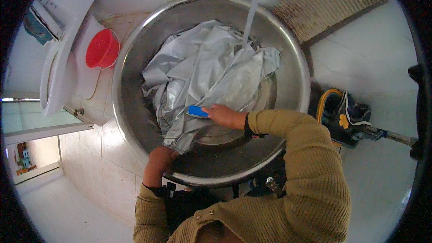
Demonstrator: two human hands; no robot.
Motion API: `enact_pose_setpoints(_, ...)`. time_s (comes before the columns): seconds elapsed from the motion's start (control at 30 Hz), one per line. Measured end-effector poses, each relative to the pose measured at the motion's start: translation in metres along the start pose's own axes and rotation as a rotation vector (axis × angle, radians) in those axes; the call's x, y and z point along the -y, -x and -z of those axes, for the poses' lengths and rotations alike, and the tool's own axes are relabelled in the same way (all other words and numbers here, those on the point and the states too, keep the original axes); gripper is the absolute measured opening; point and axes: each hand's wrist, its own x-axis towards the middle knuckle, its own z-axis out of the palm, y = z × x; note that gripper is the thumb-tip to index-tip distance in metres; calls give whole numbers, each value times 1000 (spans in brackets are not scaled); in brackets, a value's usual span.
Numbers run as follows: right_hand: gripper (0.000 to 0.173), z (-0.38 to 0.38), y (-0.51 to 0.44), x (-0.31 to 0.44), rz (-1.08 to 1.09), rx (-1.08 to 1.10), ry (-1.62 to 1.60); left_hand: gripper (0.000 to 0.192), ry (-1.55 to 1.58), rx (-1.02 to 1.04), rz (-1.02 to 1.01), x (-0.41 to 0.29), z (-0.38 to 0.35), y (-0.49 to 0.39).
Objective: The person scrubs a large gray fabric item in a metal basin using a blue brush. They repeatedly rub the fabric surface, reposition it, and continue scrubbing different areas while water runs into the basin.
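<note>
A large silver-grey coated fabric sheet lies crumpled in a round stainless steel basin. My right hand holds a small blue block, either a brush or a sponge, against the sheet. Its underside is hidden. At the basin's near left rim, my left hand grips a gathered edge of the same fabric; most of its fingers are out of sight. From above, a pale translucent column reaches down onto the sheet. I cannot tell whether it is a hose or running water.
Left of the basin stand a red bucket and a white toilet. A glass-panelled door is at the left. At upper right is a ribbed board. A dark bag-like item with a yellow flower lies right of the basin.
</note>
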Motion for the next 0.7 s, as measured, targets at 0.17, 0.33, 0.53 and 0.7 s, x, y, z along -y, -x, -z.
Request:
enact_pose_setpoints(0.17,40,41,9,-48,-182,-31,-302,23,-47,127,-76,4,-7,5)
enact_pose_setpoints(0.33,32,94,14,-133,-438,-321,547,27,109,22,-25,10,-22,9)
enact_pose_setpoints(0.53,32,32,6,-76,-259,-19,-244,27,-158,17,1,5,-37,5)
enact_pose_setpoints(0.7,35,22,12,-43,-169,98,-129,29,-22,72,-23,4,-28,8)
